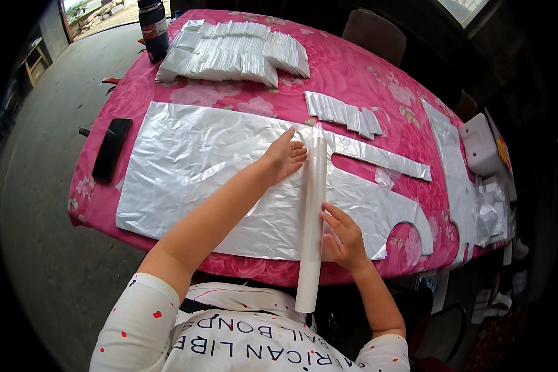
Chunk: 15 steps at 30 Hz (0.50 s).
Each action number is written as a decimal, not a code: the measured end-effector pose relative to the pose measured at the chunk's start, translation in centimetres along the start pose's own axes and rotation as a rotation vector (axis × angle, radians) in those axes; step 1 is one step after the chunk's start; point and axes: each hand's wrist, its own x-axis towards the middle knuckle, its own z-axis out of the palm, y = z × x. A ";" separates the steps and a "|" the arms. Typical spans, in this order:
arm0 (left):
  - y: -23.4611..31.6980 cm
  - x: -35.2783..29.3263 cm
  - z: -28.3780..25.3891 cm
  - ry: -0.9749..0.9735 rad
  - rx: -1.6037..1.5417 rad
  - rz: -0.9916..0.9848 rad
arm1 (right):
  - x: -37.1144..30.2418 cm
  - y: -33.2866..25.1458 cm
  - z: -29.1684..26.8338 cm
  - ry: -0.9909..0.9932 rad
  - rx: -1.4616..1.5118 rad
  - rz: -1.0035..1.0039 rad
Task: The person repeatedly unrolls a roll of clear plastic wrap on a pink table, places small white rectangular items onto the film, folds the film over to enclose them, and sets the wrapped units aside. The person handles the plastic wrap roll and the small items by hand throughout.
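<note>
A long pale tube, which looks like a roll of thin film, lies across a flat white plastic sheet. The tube's near end reaches past the table edge toward my shirt. The sheet has strap-like ends and rounded cut-outs on its right, like a vest bag or apron. My left hand is just left of the tube's far part, fingers loosely stretched and not wrapped round it. On the tube's right side is my right hand, thumb and fingers apart, fingertips at its edge; whether they press on it I cannot tell.
Folded white plastic packets are piled at the far left beside a dark bottle. A smaller row of packets lies beyond the sheet. A black phone is at left. More plastic sheets and a white box are at right.
</note>
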 end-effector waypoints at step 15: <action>4.3 -21.1 -15.2 0.080 0.481 0.182 | 10.9 -13.6 8.8 -0.567 0.553 -0.422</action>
